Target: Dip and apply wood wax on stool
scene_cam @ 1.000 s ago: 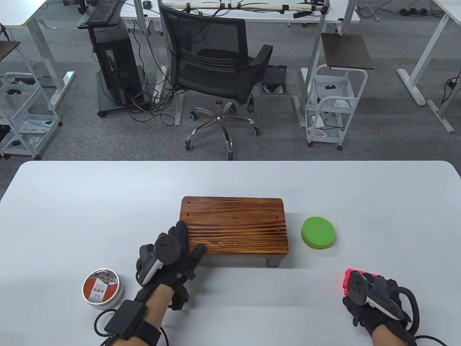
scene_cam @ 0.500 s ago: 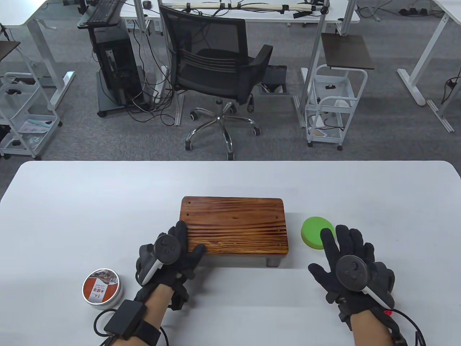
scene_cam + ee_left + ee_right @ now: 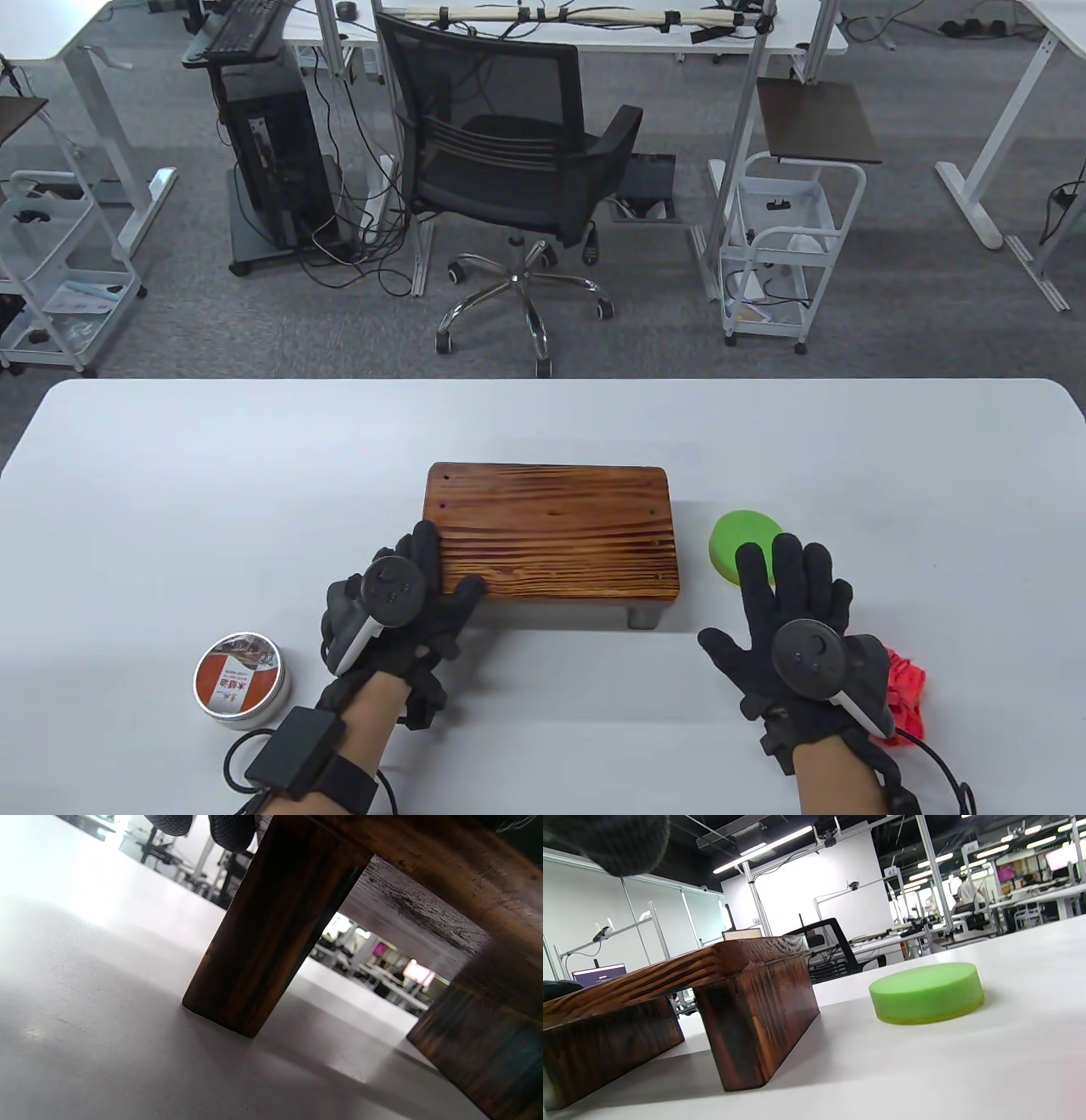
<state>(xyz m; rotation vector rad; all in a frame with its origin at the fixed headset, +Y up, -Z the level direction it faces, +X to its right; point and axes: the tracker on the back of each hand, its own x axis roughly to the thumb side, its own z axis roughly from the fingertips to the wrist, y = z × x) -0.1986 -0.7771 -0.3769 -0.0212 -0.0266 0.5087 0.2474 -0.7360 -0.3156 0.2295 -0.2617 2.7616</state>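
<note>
A small brown wooden stool (image 3: 551, 531) stands mid-table; its legs show in the left wrist view (image 3: 271, 929) and it shows in the right wrist view (image 3: 712, 993). My left hand (image 3: 416, 594) rests on the stool's near left corner, fingers over the edge. A round green sponge pad (image 3: 736, 543) lies right of the stool, also in the right wrist view (image 3: 927, 993). My right hand (image 3: 785, 603) is open, fingers spread, just in front of the sponge, fingertips over its near edge. A closed wax tin (image 3: 240, 679) with an orange label sits at the near left.
The white table (image 3: 254, 475) carries a red thing (image 3: 906, 692) half hidden behind my right hand. An office chair (image 3: 509, 170), carts and desks stand beyond the far edge.
My right hand has risen from a low fist at the near right, opened, and moved up and left to the sponge. The left hand and stool have not moved.
</note>
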